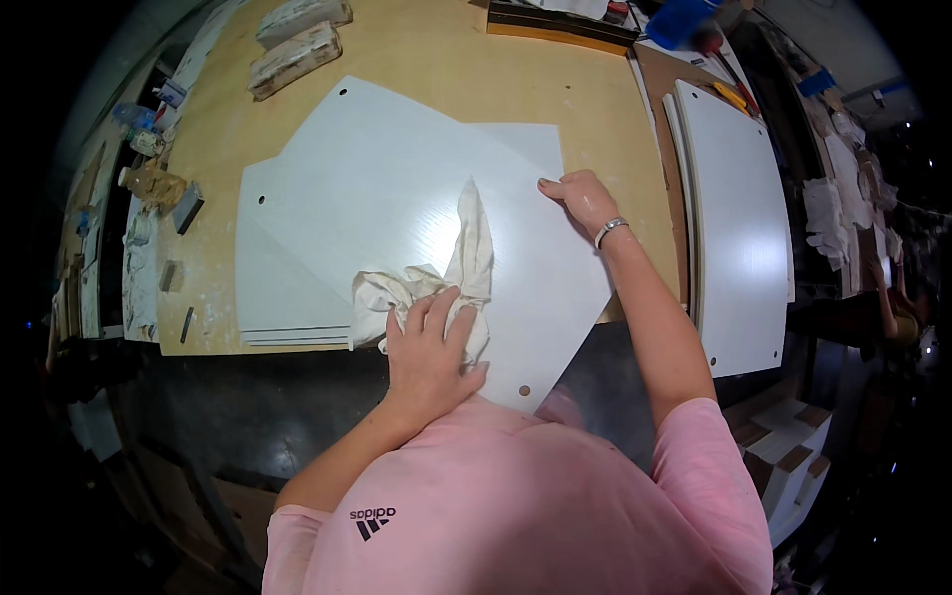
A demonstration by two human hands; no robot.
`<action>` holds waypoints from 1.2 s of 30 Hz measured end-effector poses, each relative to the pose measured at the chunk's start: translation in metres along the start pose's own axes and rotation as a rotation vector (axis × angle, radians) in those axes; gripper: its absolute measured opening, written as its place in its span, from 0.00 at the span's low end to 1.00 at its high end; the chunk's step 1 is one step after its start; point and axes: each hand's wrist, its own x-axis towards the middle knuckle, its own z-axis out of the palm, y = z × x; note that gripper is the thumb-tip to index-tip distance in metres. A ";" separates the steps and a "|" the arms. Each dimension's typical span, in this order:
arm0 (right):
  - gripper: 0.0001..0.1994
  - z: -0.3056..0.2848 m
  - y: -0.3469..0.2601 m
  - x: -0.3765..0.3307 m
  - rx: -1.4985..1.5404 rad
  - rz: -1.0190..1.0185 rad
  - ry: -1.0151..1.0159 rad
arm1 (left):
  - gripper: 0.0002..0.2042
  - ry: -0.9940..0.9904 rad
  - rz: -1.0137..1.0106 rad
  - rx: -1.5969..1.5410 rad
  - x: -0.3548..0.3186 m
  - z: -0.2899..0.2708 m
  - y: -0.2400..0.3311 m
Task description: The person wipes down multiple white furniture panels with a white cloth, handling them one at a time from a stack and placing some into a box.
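Observation:
A white panel with small round holes near its corners lies askew across a stack of similar white panels. My left hand presses a crumpled off-white cloth onto its surface near my body, fingers bent over the fabric. At the panel's right edge, my right hand grips with the thumb on top; the other fingers are partly hidden below the edge. The near corner of the panel reaches out past the table edge, against my pink shirt.
Under the stack is a yellowish table. Two wrapped blocks lie at the far left, and a bottle stands at the left side. More white panels are stacked to the right. A dark tray sits at the back.

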 end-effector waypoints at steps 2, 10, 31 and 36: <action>0.28 0.000 -0.005 -0.005 -0.037 0.025 0.001 | 0.35 -0.057 -0.019 -0.068 0.000 -0.006 0.004; 0.27 -0.010 -0.014 -0.029 -0.112 -0.003 0.028 | 0.30 -0.009 -0.032 -0.078 -0.015 -0.006 -0.028; 0.26 -0.188 0.230 -0.189 0.217 0.452 0.785 | 0.13 -0.629 -0.523 -1.565 0.170 0.029 0.107; 0.24 -0.234 0.306 -0.215 0.215 0.573 0.861 | 0.11 -0.790 -0.425 -1.574 0.229 0.076 0.179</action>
